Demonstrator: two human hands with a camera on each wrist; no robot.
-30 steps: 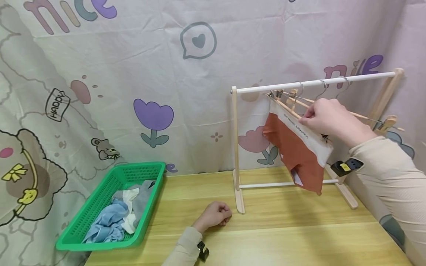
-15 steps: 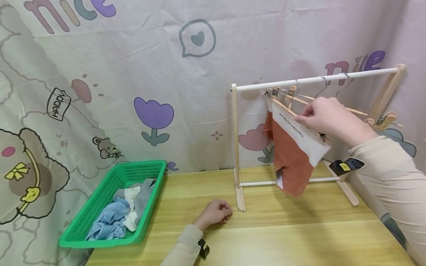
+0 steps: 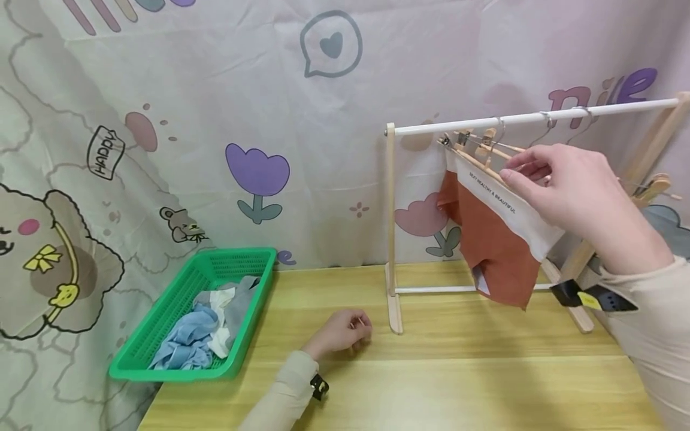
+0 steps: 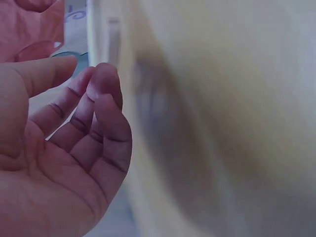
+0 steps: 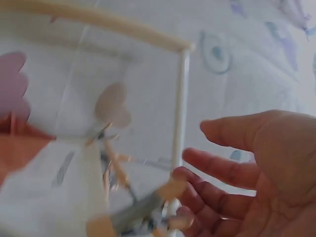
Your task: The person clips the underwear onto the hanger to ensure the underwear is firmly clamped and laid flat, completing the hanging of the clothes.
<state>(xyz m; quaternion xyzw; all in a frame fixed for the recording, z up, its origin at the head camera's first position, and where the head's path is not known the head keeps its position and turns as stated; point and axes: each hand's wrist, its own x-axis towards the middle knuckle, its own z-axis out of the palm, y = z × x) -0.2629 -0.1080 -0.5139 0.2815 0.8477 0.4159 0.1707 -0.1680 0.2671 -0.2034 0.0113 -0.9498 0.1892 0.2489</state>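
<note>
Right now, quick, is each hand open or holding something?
Left hand: open, loosely curled, holding nothing.
Right hand: open, holding nothing, near the orange-and-white garment.

right grip (image 3: 584, 200) now looser by the hanger (image 3: 475, 160)

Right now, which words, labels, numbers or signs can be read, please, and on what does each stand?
"SEXY HEALTHY & BEAUTIFUL": white band of the hanging garment.
"HAPPY": small sign drawn on the curtain.
"n", "i", "e": curtain, right; a fold squeezes the rest.
"e": curtain, beside the basket.
Too small: yellow tag, right wrist strap.
Cut off: curtain letters, top left.
Blurred: garment print, right wrist view.
</note>
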